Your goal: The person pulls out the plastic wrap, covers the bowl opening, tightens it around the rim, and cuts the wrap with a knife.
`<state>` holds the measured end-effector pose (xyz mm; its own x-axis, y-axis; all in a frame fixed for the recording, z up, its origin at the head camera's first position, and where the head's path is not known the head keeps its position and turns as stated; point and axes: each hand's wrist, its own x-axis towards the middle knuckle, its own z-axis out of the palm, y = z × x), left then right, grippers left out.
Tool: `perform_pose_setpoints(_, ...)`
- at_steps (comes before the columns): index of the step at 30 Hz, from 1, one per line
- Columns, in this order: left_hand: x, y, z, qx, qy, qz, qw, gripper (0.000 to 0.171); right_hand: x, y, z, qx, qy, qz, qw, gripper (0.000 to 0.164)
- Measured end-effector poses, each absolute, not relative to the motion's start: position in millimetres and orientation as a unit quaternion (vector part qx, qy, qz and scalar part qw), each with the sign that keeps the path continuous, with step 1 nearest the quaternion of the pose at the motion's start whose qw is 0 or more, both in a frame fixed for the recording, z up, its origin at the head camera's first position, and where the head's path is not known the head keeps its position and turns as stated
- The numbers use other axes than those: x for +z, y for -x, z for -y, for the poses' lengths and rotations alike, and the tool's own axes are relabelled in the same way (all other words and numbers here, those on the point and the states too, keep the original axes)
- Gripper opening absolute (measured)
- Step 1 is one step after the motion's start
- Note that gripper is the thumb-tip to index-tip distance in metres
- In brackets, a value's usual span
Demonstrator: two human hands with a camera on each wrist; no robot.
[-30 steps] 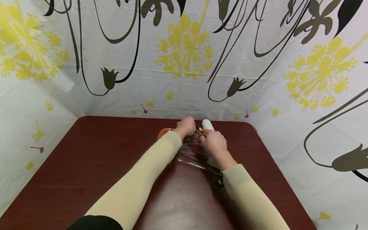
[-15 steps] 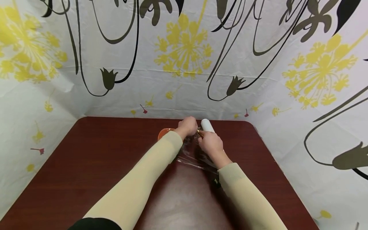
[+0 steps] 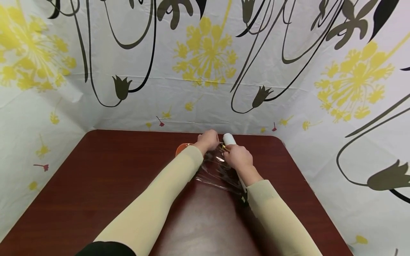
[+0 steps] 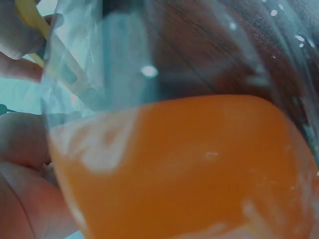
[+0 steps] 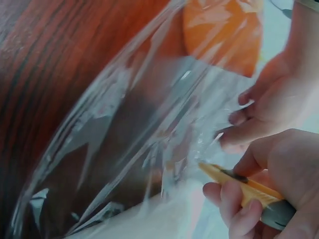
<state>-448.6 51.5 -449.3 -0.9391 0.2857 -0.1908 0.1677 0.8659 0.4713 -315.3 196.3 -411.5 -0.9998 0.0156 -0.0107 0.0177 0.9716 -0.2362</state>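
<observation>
My right hand (image 3: 238,157) grips a yellow utility knife (image 5: 249,188), its tip at the clear plastic film (image 5: 114,134). Just left of it, my left hand (image 3: 209,140) pinches the film's far edge with curled fingers. An orange bowl (image 3: 183,148) stands beneath and beyond the left wrist, mostly hidden by it in the head view. Film stretches over the bowl's side in the left wrist view, where the orange wall (image 4: 189,164) fills the lower part. From the bowl the sheet runs right to a white roll (image 3: 229,138), partly covered by my right hand.
The dark red table (image 3: 112,177) ends just past both hands, against a white flower-printed cloth (image 3: 198,106). A small dark object (image 3: 244,199) shows beside the right cuff, at the near end of the roll.
My right hand with the utility knife first shifts left toward the left hand, then back right. The left hand keeps its place on the film.
</observation>
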Motion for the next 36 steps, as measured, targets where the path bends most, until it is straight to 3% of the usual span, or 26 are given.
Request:
perform_pose_setpoints(3,-470,467,-54,0.221,-0.109,-0.963,0.108,0.038,-405,311,-196,-0.122,-0.015,-0.992,-0.008,0.048)
perform_pose_setpoints(7,-464,462,-55,0.210,-0.100,-0.967,0.109,0.037,-396,307,-197,-0.130,-0.019,-0.990,-0.041,0.049)
perform_pose_setpoints(17,-414,404,-49,0.211,-0.104,-0.965,0.115,0.051,-406,305,-193,-0.126,-0.001,-0.991,-0.039,0.047)
perform_pose_setpoints(26,-417,408,-54,0.194,-0.108,-0.968,0.116,0.048,-424,305,-190,-0.125,0.022,-0.990,-0.061,0.044)
perform_pose_setpoints(32,-421,415,-51,0.182,-0.117,-0.969,0.118,0.047,-424,310,-190,-0.124,0.014,-0.992,-0.031,0.043)
perform_pose_setpoints(36,-450,443,-49,0.186,-0.133,-0.967,0.114,0.049,-420,315,-192,-0.119,0.007,-0.993,-0.002,0.041)
